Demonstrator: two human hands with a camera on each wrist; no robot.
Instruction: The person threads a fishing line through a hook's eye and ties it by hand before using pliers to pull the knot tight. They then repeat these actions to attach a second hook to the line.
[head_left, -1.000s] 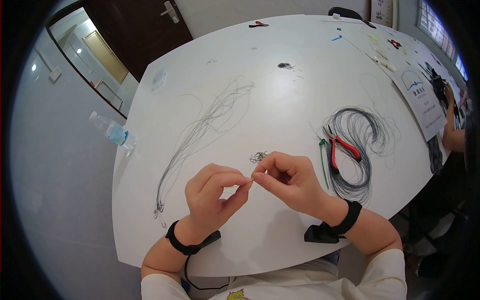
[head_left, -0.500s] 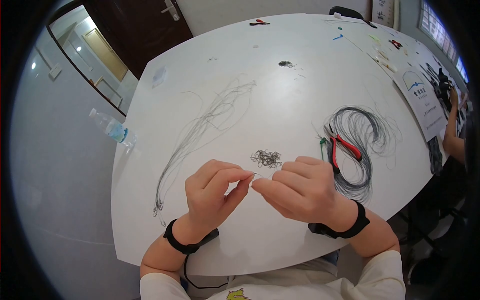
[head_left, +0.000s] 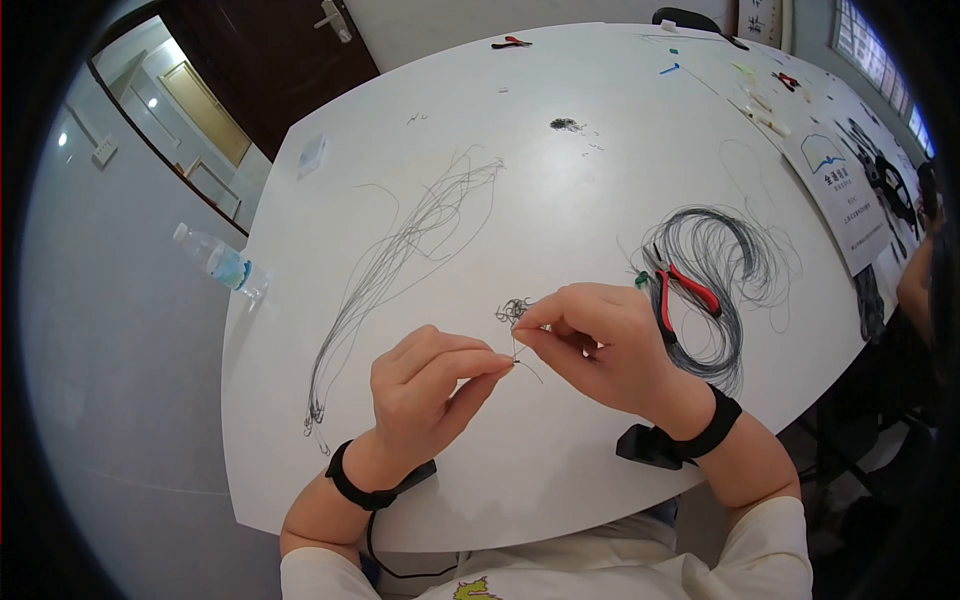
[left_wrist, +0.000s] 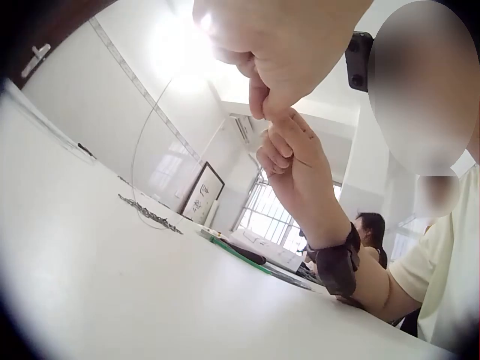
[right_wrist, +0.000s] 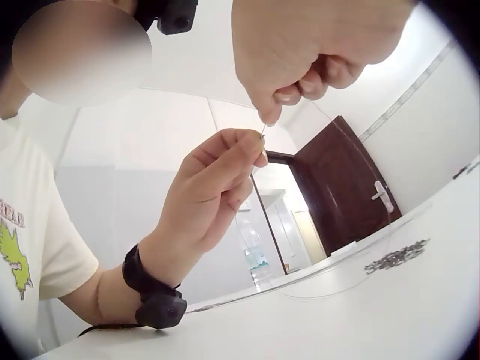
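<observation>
Both hands are pinched together just above the surface (head_left: 560, 200): the left hand (head_left: 425, 390) has thumb and forefinger clamped on a tiny hook (right_wrist: 262, 136), and the right hand (head_left: 600, 350) pinches a thin line (left_wrist: 142, 135) right at that same spot, fingertips nearly touching. Looks to me like the hook is mid-tying, so this one isn't finished. A spread of long lines (head_left: 400, 250) with hooks at their near ends lies to the left, which I'd guess are done ones, while the small hook pile (head_left: 512, 310) just beyond the hands and the big line coil (head_left: 720, 270) with red pliers (head_left: 685, 290) on it say there's plenty left. The head view gives the whole layout plus a bottle (head_left: 215, 260) at the left edge. The left wrist view shows the line arcing down to the surface, and the right wrist view is the only one where the hook itself shows between the fingertips.
</observation>
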